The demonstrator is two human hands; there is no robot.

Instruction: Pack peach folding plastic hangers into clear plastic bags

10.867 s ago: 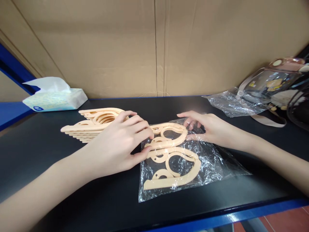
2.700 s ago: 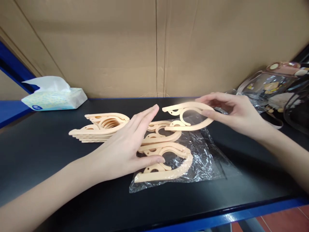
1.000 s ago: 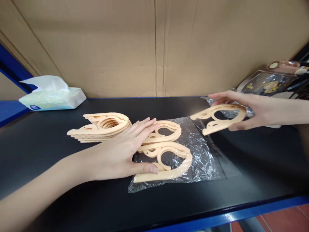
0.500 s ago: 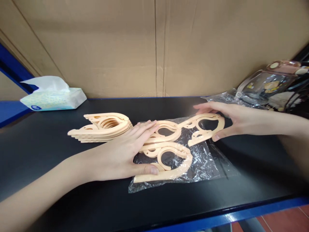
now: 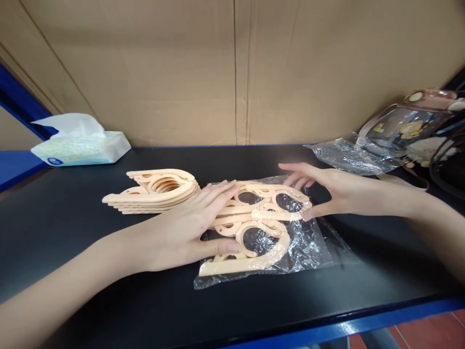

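My left hand (image 5: 181,232) lies flat and open, fingers spread across the clear bag (image 5: 308,242), pinning the peach hangers (image 5: 254,257) there. My right hand (image 5: 327,191), fingers loosely apart, pinches the end of the top hanger (image 5: 279,194), which rests on the others over the bag; I count three there. Left of the bag sits one stack of hangers (image 5: 156,191); I can't count its layers. Farther left, one tissue pack (image 5: 80,145) on the bench (image 5: 72,252).
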